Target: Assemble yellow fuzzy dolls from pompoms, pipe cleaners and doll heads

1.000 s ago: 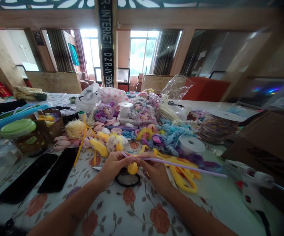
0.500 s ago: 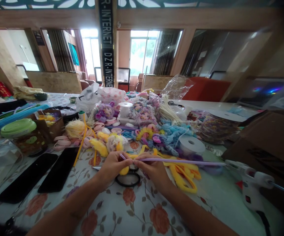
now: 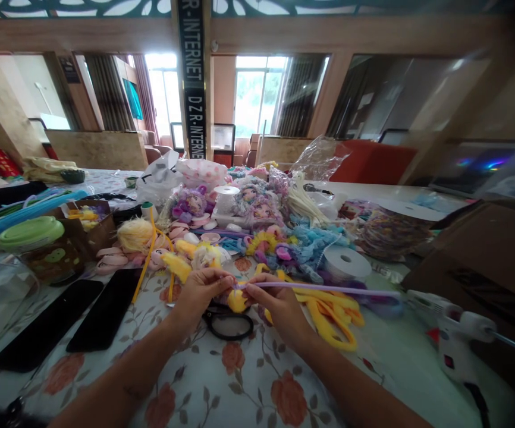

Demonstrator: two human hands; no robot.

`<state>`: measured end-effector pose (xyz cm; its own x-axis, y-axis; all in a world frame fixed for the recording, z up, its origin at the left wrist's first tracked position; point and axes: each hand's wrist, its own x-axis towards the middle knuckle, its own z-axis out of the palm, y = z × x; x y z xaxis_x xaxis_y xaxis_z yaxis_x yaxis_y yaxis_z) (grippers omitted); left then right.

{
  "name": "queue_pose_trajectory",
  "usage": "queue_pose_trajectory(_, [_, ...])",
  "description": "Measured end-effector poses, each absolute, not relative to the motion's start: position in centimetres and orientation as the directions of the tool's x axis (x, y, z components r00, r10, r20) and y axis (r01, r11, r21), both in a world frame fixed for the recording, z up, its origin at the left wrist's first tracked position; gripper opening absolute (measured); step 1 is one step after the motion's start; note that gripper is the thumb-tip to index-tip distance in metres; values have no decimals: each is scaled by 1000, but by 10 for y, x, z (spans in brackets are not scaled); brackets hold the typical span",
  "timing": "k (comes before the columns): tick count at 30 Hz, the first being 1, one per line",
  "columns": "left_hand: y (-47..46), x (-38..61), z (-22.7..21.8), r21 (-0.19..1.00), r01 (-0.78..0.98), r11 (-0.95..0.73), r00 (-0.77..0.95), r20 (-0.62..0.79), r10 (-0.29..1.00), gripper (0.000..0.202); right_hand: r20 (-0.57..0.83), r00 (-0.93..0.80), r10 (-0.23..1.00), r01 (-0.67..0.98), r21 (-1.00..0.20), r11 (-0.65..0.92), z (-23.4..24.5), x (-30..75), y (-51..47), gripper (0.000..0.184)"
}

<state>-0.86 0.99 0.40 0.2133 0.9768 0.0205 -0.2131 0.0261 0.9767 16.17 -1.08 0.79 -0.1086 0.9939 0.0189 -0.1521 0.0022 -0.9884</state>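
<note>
A long lilac pipe cleaner [image 3: 338,289] stretches sideways between my hands, its free end reaching far to the right. My left hand [image 3: 203,295] pinches its near end between thumb and fingertips. Just beside it, my right hand [image 3: 279,302] grips the stem with thumb and forefinger. A small fuzzy yellow piece [image 3: 237,301] hangs at my fingertips, between the two hands; I cannot tell which hand supports it. Below lies a pair of black-handled scissors [image 3: 229,326], partly covered by the hands. Yellow fuzzy strips [image 3: 333,315] lie looped to the right of my right hand.
A white glue gun [image 3: 458,333] and a cardboard box [image 3: 489,261] stand at right. Two black phones [image 3: 47,324] and a green-lidded jar [image 3: 38,249] are at left. Behind the hands lies a heap of doll heads [image 3: 264,208], ribbon and a white spool [image 3: 347,263].
My left fingertips have closed in at the lilac stem's near end, which stuck out leftward before. The yellow piece has risen slightly and shifted right. The stem's far end has moved a little left.
</note>
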Motion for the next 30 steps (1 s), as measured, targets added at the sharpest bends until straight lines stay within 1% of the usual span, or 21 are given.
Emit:
queue_pose_trajectory(3, [8,-6,1,969,-248,5,184,42,982,24,51,-133,990,-105,-994,37,4,160,-9,24])
queue_pose_trajectory(7, [6,-5,-1,969,-246,-1,209,54,976,22,108,-128,986,-82,-992,98,-1,158,-8,22])
queue_pose_trajectory(11, [5,-4,-1,974,-222,37,246,19,969,26,90,-90,992,-95,-992,82,2,157,-10,22])
queue_pose_trajectory(14, [7,-4,-2,971,-235,50,287,20,958,26,90,-93,992,-107,-991,80,4,158,-11,24])
queue_pose_trajectory(16, [10,-6,-2,972,-234,36,320,42,947,22,111,-122,986,-97,-990,99,3,159,-12,22])
queue_pose_trajectory(18, [13,-10,0,979,-204,10,377,69,924,20,134,-204,970,-64,-990,124,0,162,-11,21])
queue_pose_trajectory(20, [16,-15,3,991,-132,-21,458,80,886,20,135,-303,943,-16,-991,136,-4,164,-10,19])
queue_pose_trajectory(22, [19,-21,6,998,-50,-43,524,63,849,18,112,-352,929,23,-992,128,-8,165,-8,18])
queue_pose_trajectory(25, [21,-26,9,999,3,-34,548,27,836,18,74,-345,936,42,-995,94,-11,165,-7,19])
queue_pose_trajectory(30, [21,-26,8,996,-90,19,531,32,847,22,105,-328,939,12,-993,115,-6,165,-9,21])
